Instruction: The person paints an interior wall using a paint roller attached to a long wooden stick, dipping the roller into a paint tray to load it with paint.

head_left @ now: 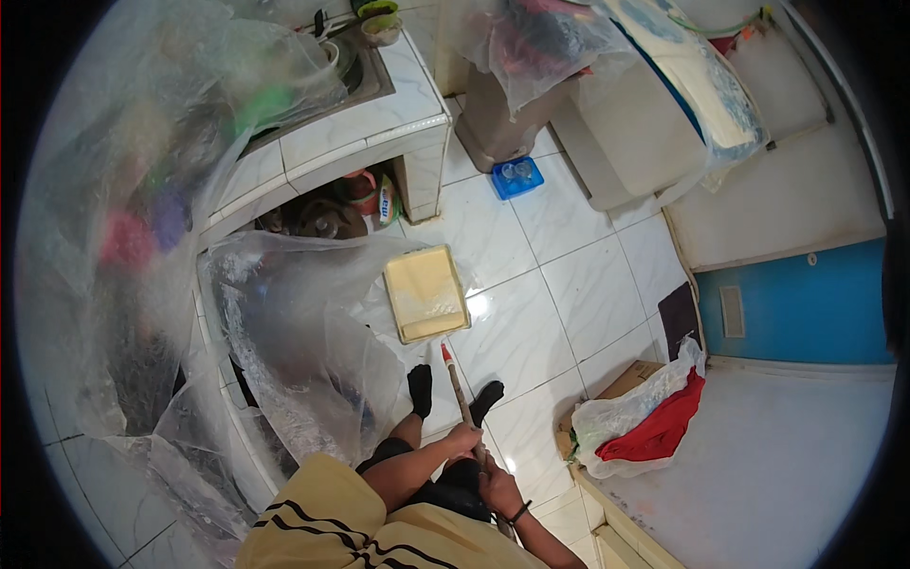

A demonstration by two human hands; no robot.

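My left hand (463,439) is closed around a long, worn pole (460,391) in front of my body. Lower down, nearer my waist, my right hand (500,489) grips the same pole. Its far end is red and white and points at a rectangular paint tray (424,284), stopping just short of the tray's near edge. Cream paint (419,274) fills much of the tray, which rests on the floor. Part of the pole's near end is hidden by my right hand and clothing.
Clear plastic sheeting (306,341) drapes the tiled counter (341,131) and reaches the floor beside the tray. A blue basket (517,179) with clear cups stands ahead. At right are a plastic bag (604,427) with red cloth (657,427) and a cardboard box (629,379).
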